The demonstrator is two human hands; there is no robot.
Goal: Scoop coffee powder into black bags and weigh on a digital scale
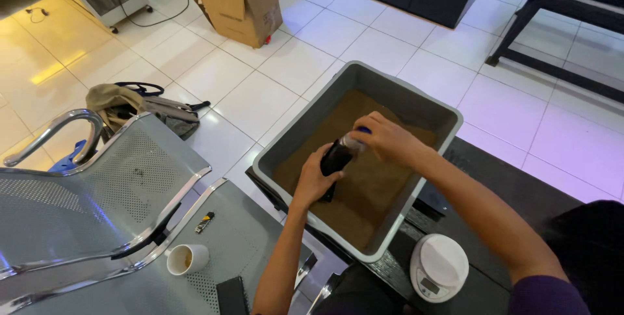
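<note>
Over the grey rectangular plastic tub (pixel 416 104), lined with brown powder, the left hand (pixel 313 177) is wrapped around the body of a dark cylindrical bottle (pixel 337 157), which tilts above the tub's middle. The right hand (pixel 383 138), at two o'clock from the left, has its fingers closed over the bottle's blue-topped end. At five o'clock from the tub sits a round white kitchen scale (pixel 439 266); at eight o'clock a white paper cup (pixel 187 259) rests on the perforated grey metal bench seat (pixel 130 185)
</note>
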